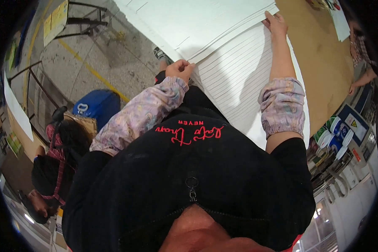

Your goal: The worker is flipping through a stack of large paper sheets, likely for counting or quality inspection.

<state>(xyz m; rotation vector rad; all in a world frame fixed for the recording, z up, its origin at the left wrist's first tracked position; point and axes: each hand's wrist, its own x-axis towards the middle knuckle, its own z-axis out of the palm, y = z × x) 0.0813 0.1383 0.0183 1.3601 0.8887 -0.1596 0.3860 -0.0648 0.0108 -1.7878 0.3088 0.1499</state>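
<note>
A large white sheet (189, 25) with a few short dark lines lies across the far middle. My left hand (180, 70) is closed in a pinch at the near left corner of this sheet. At its right corner, my right hand (277, 24) grips the edge between thumb and fingers. Beneath it, a white sheet with many parallel lines (239, 71) reaches back toward my body. Several thin edges lie close together along the upper sheet's near side. Whether they are separate layers I cannot tell. Patterned sleeve covers are on both my forearms.
A brown tabletop (323, 63) runs along the right, with another person's arm (363, 80) at its far side. On the left are a blue bin (97, 107), a dark metal frame (86, 21) and a seated person (56, 168). Several white-and-blue containers (334, 134) stand at right.
</note>
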